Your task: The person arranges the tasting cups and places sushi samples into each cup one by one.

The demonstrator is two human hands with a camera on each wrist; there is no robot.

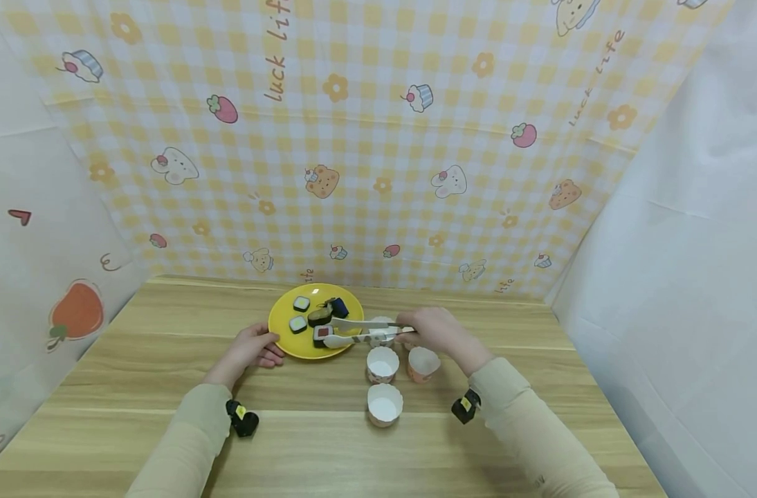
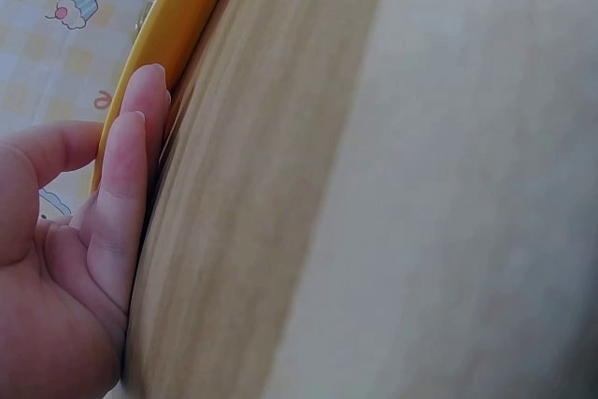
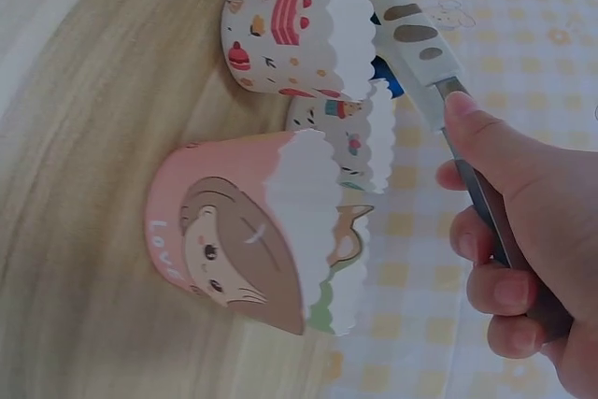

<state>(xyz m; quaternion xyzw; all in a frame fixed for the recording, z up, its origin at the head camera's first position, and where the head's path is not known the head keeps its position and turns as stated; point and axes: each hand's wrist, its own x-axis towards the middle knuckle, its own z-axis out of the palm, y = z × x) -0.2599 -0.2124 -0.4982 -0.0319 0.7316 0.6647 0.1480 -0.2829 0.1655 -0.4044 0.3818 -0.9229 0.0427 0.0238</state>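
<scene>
My left hand point(image 1: 254, 347) pinches the rim of a yellow plate point(image 1: 283, 308), thumb on the edge and fingers against its side and underside. On the plate lie several toy sushi pieces: two small white rolls point(image 1: 298, 324), a dark oval piece point(image 1: 320, 317), a dark blue piece point(image 1: 339, 308) and a red-centred roll point(image 1: 322, 333). My right hand point(image 1: 437, 332) grips metal tongs point(image 3: 495, 207) with pale, slotted ends. Those ends reach left over the plate, spread apart beside the red-centred roll; whether they touch it I cannot tell.
Several paper cupcake cups stand right of the plate, including a white front cup point(image 1: 385, 407), a white middle cup point(image 1: 382, 364) and a pink cup point(image 3: 224, 221) with a cartoon face. The tongs pass above the back cups. A checked cloth point(image 1: 378, 152) hangs behind the wooden table point(image 1: 310, 443).
</scene>
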